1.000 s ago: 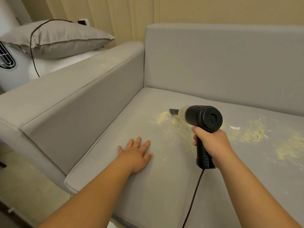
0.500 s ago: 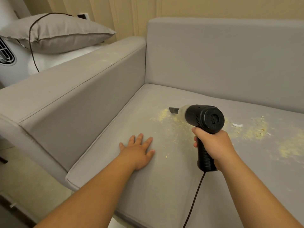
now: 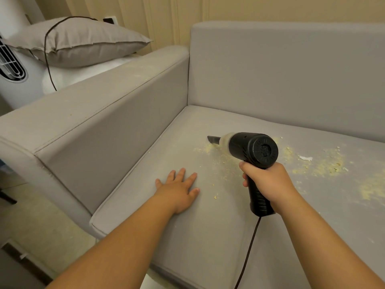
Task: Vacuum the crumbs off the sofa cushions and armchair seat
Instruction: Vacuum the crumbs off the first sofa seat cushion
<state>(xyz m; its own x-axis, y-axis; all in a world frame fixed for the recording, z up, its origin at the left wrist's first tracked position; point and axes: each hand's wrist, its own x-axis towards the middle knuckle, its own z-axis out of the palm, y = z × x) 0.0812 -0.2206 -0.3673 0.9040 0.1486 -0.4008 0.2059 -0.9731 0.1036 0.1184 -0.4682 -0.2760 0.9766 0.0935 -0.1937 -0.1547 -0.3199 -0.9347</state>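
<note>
Right hand (image 3: 268,182) grips ribbed blk vacuum (image 3: 253,152) over powdery crumbs (image 3: 327,165).

The grey fabric sofa seat cushion (image 3: 187,236) carries pale yellow crumbs (image 3: 325,166) scattered from its middle out toward 3 o'clock. A small white paper scrap (image 3: 305,158) lies among them. Toward 9 o'clock of the crumbs, the left hand (image 3: 179,189) rests flat on the cushion, fingers spread.
</note>
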